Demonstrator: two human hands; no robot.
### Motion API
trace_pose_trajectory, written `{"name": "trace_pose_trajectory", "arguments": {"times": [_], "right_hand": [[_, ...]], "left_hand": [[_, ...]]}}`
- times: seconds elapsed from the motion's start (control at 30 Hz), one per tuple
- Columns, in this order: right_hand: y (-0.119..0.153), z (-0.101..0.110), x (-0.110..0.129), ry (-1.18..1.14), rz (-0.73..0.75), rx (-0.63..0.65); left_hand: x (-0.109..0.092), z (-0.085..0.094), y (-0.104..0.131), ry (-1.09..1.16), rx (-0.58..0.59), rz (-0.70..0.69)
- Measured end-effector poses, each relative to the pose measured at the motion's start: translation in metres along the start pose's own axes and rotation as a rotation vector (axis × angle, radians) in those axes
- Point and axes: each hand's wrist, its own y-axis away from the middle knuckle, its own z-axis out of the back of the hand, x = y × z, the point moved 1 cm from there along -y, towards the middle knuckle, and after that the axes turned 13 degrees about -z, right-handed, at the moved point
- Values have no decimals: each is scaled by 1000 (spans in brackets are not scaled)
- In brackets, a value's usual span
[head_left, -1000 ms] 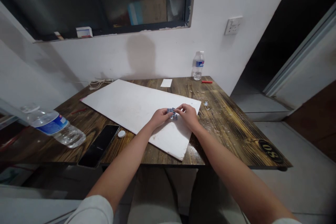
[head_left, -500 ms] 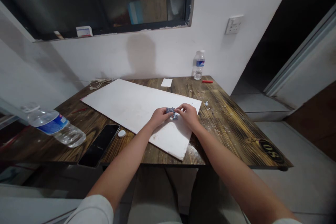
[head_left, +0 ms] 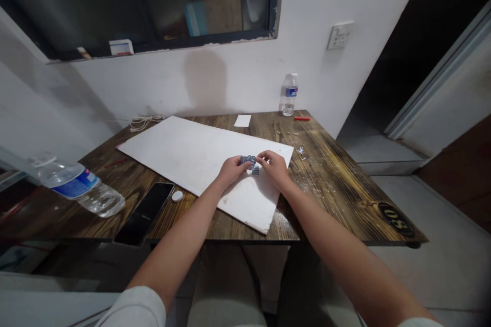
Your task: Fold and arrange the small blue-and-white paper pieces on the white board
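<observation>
A small blue-grey patterned piece [head_left: 248, 159], perhaps folded paper or card, is held just above the white board [head_left: 199, 148]. My left hand [head_left: 230, 169] pinches its left side between thumb and fingers. At its right edge the fingertips of my right hand [head_left: 274, 167] are closed on it. Right below shows a second small striped blue-grey bit [head_left: 255, 170]; whether it joins the held piece or lies on the board I cannot tell. Fine detail is too small to read.
To the left are a large water bottle [head_left: 82, 184] lying tilted, a phone [head_left: 144, 213] and a white cap [head_left: 177, 196]. Behind the board lie a paper square [head_left: 242, 120] and a cable [head_left: 143, 122]. A small bottle [head_left: 290, 94], red stick [head_left: 302, 119] and scraps are at right.
The patterned piece has shifted slightly between my fingers, and the lower striped bit shows a little more apart from it. Both hands stay almost in place.
</observation>
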Motion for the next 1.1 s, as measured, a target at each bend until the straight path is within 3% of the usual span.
{"name": "trace_pose_trajectory", "arguments": {"times": [0.23,0.47,0.77,1.1], "right_hand": [[0,2,1,-39,-30,-7],[0,0,1,-42,-52,77],[-3,-4,-5,-206,-146,74],[2,2,-2,156,-79,73]], "left_hand": [[0,1,-1,-2,-6,5],[2,4,-1,-81,7,-16],[4,1,-5,59,-63,-10],[-3,4,-5,29,-124,5]]}}
